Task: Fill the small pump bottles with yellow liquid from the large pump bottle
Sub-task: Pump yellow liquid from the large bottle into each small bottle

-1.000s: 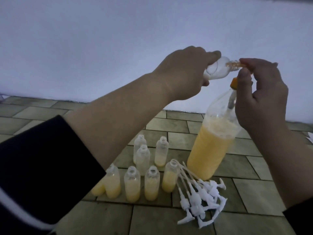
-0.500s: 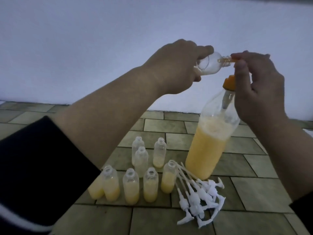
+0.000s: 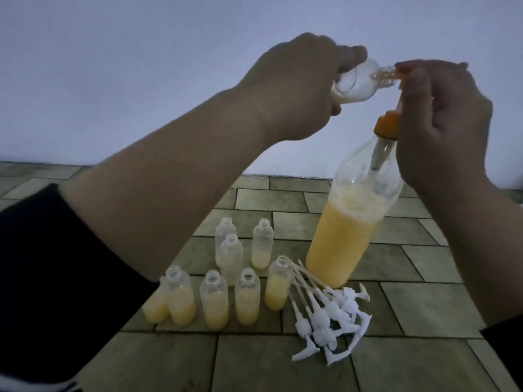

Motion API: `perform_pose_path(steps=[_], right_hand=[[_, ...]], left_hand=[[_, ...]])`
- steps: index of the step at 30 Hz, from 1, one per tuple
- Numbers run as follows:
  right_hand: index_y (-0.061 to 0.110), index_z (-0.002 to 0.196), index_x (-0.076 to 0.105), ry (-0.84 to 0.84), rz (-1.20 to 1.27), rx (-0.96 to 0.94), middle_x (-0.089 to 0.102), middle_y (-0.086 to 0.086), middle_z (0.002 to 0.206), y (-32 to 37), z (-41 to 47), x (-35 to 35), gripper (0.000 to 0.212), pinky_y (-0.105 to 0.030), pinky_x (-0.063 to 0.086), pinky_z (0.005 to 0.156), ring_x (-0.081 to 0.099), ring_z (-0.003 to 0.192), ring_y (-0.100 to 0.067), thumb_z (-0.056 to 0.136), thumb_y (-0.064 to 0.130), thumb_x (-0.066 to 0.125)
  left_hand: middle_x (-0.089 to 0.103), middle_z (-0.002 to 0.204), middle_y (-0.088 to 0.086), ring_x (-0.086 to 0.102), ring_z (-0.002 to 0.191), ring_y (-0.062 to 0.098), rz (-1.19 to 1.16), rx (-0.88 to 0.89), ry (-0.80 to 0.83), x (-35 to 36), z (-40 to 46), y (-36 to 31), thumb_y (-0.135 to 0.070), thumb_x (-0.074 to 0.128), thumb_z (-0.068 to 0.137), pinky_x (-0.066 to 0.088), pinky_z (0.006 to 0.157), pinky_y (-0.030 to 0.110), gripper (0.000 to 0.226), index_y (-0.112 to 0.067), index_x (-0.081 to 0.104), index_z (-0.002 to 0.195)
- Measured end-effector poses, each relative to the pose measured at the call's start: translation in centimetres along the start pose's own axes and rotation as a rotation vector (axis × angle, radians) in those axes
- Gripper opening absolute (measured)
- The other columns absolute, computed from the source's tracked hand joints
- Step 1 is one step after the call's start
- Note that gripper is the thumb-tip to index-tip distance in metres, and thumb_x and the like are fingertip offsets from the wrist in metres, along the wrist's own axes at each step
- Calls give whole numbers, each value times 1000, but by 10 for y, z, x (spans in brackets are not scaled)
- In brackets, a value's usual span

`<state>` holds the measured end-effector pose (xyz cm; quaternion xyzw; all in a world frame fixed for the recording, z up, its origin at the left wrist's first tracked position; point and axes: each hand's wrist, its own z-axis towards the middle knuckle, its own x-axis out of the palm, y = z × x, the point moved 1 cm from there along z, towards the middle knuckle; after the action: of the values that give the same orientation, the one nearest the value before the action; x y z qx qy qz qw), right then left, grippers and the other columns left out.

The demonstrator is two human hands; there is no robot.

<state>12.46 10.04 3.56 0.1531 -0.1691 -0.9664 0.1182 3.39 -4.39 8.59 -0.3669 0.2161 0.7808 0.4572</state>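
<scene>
My left hand (image 3: 297, 86) grips a small clear bottle (image 3: 365, 80) tipped on its side, its mouth against the orange pump nozzle (image 3: 402, 76) of the large bottle (image 3: 351, 222). My right hand (image 3: 441, 117) is curled over that orange pump head, with the fingers on top of it. The large bottle stands on the tiled floor, a bit over half full of yellow liquid. Below it stand several small open bottles (image 3: 246, 298); the front ones hold yellow liquid, while those behind (image 3: 230, 256) are nearly empty.
A heap of white pump tops (image 3: 328, 312) with long tubes lies on the floor tiles (image 3: 424, 306) right of the small bottles. A pale wall (image 3: 141, 66) rises behind. My dark sleeve (image 3: 56, 278) covers the lower left.
The pump head has risen, showing more of the orange collar and stem. Both hands and the small bottle stay at the nozzle; the view shifted slightly.
</scene>
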Motion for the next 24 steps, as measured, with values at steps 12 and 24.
perform_pose_path(steps=[12,24], right_hand=[[10,110,66,20,15,20,52,20,97,-2,3,-2,44,-27,41,95,46,96,7,97,36,32],[16,102,67,28,53,20,54,36,82,1,1,2,37,-49,40,101,52,92,8,96,37,37]], left_hand=[[58,123,-1,51,111,21,-56,-57,52,-1,-6,-4,-21,59,90,43,92,35,47,-28,45,135],[56,131,-3,53,113,19,-147,-116,42,4,-11,-3,-19,61,87,43,95,34,40,-27,53,125]])
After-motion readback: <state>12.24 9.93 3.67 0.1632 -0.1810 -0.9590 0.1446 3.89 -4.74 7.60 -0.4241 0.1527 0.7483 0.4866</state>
